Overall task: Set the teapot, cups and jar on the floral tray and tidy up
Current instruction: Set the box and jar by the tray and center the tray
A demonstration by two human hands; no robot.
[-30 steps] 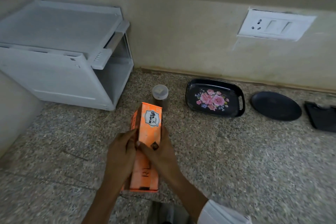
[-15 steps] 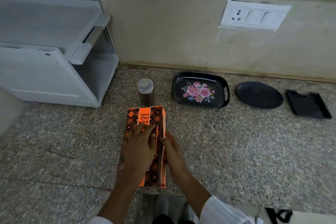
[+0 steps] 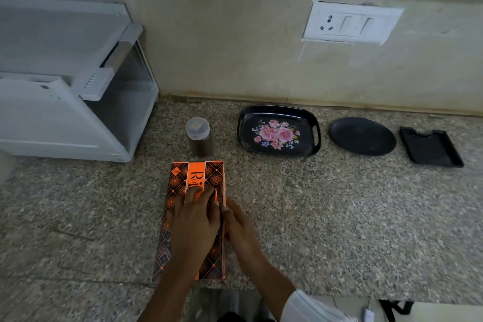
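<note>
Flattened since before, orange box [image 3: 193, 217] lies under left hand [image 3: 194, 219].

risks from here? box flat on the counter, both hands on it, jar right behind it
1. The jar stands just past the far end of the orange box; sliding or flipping the box forward could knock it over.
2. The left hand rests flat on top while the right hand works the box's right edge; whatever is inside may spill out if it opens suddenly.
3. The floral tray is bare; no teapot or cups are in view.
</note>
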